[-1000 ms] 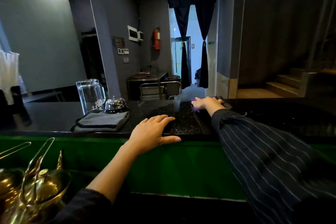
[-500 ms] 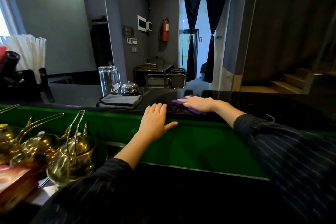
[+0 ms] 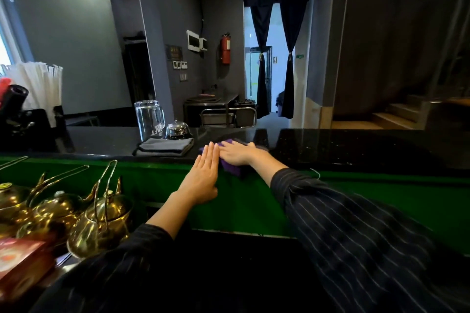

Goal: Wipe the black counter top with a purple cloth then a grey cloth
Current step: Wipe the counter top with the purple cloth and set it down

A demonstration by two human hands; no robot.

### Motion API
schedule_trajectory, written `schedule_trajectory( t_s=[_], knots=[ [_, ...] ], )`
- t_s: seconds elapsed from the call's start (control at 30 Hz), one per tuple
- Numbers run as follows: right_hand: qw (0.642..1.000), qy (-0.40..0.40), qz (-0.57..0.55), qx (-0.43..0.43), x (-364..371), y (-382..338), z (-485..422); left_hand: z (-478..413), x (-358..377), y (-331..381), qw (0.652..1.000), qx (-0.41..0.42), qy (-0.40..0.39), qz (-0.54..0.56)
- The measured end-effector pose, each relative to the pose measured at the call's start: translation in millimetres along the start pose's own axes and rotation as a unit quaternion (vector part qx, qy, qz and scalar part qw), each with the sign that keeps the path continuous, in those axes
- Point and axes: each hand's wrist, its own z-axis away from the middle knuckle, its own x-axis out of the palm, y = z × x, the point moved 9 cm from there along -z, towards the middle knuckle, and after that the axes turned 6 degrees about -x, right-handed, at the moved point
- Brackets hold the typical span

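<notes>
Your right grip [image 3: 237,154] is pressing flat, fingers straight, on the purple cloth [image 3: 232,170], which is lying at the near edge of the black counter [image 3: 356,147] and drooping over it. Your left grip [image 3: 203,178] is resting flat just beside it, holding nothing. You are probably handling something soft, light and limp, so it is asking for palm pressure on its middle, not a pinch

The right hand [image 3: 237,154] covers most of the purple cloth [image 3: 231,170]; only a strip at the far side and a corner over the near edge of the counter top [image 3: 356,150] show. The left picture edge cuts off the red box [image 3: 20,262]. Print on the glass jug [image 3: 150,119] is too small to read.
</notes>
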Motion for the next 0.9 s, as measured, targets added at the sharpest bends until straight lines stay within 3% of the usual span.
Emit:
schedule_trajectory(
  t_s=[0.2,0.3,0.43,0.67,0.9],
  knots=[
    [0.998,0.054,-0.021,0.035,-4.6,50.4,78.0,8.9,9.1,-5.5,1.000,-0.008,-0.004,-0.007],
    [0.984,0.085,-0.047,0.150,-4.7,127.9,121.7,6.8,6.4,6.6,0.999,-0.025,-0.026,-0.029],
    [0.957,0.100,-0.050,0.268,1.3,185.5,143.8,-5.6,-7.6,57.7,0.998,0.028,-0.025,-0.044],
    [0.969,0.143,-0.012,0.201,4.8,175.3,169.8,-43.8,-11.1,161.3,0.995,0.050,-0.081,0.023],
    [0.928,0.112,-0.059,0.350,7.9,296.6,255.7,-47.6,-2.3,159.9,0.996,0.041,-0.078,0.029]
  ],
)
